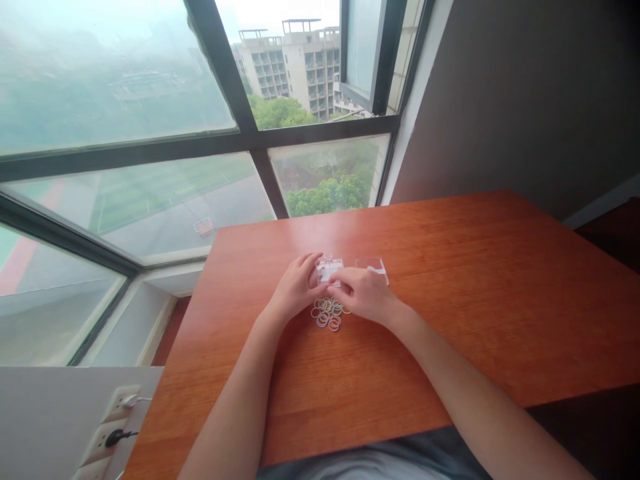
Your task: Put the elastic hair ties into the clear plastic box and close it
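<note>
A small clear plastic box (330,265) sits on the wooden table. My left hand (295,287) is curled around its left side, thumb at the front and fingers at the back. Over the front right of the box, my right hand (367,293) has thumb and fingertips pinched together; whatever is between them is too small to make out. Behind that hand lies a flat clear plastic piece (379,262), perhaps the lid, partly covered by the hand. Several thin pale-coloured rings (327,312) lie in a loose pile just in front of the box, some under my right hand.
The reddish-brown table (480,287) reaches far to the right. Dark-framed windows (250,141) stand behind and left of it, with a grey wall (525,100) at the right. Wall sockets (113,427) with plugged cords are low on the left.
</note>
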{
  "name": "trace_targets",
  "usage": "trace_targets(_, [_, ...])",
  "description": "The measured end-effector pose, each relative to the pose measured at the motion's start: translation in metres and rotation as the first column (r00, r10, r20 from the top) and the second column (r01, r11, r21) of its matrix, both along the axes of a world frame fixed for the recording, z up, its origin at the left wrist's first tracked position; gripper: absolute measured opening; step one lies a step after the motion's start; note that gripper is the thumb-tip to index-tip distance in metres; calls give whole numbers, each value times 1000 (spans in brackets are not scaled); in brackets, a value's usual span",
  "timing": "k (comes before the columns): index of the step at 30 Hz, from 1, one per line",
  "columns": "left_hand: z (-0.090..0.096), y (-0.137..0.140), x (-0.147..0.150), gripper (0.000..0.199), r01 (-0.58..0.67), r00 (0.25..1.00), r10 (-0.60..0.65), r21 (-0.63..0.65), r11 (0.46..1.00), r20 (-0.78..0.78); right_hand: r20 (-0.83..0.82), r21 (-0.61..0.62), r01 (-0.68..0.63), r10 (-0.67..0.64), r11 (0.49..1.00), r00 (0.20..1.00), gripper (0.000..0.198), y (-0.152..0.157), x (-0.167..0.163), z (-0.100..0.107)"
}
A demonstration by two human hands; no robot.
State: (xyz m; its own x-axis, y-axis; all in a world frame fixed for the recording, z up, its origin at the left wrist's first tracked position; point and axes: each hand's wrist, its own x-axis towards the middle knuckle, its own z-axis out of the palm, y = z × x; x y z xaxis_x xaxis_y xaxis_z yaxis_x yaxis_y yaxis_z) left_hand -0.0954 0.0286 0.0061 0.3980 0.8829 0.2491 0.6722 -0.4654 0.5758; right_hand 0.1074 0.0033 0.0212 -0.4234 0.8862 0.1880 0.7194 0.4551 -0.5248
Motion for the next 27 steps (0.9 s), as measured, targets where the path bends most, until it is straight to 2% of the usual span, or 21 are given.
trace_targets(2, [-1,1,-2,66,-16,1000,16,-4,1000,-1,107,-34,-185,187,982,976,20,-11,-12,2])
trace_targets(4, [-2,2,-4,66,-30,1000,30,-12,999,2,184,-35,-248,250,968,950,21,-16,-18,2])
trace_targets(9, [-3,2,-3,64,-20,1000,20,1,1000,-8,250,-55,-162,170,985,953,15,-10,-5,3])
trace_targets(13, [-3,0,1,66,-31,999,31,10,999,-43,226,-136,-165,193,977,955,18,-1,14,9])
trace_targets(22, [-4,-2,5,67,-14,994,18,42,999,-110,20,-184,-209,216,960,976,21,3,23,15])
trace_targets(25, [2,-2,0,69,-5,997,8,34,999,-74,-47,-199,-240,235,950,971,21,4,25,19])
trace_targets(27, [9,-3,-5,61,-57,997,58,37,998,-49,-57,-214,-217,210,952,976,18,4,30,22])
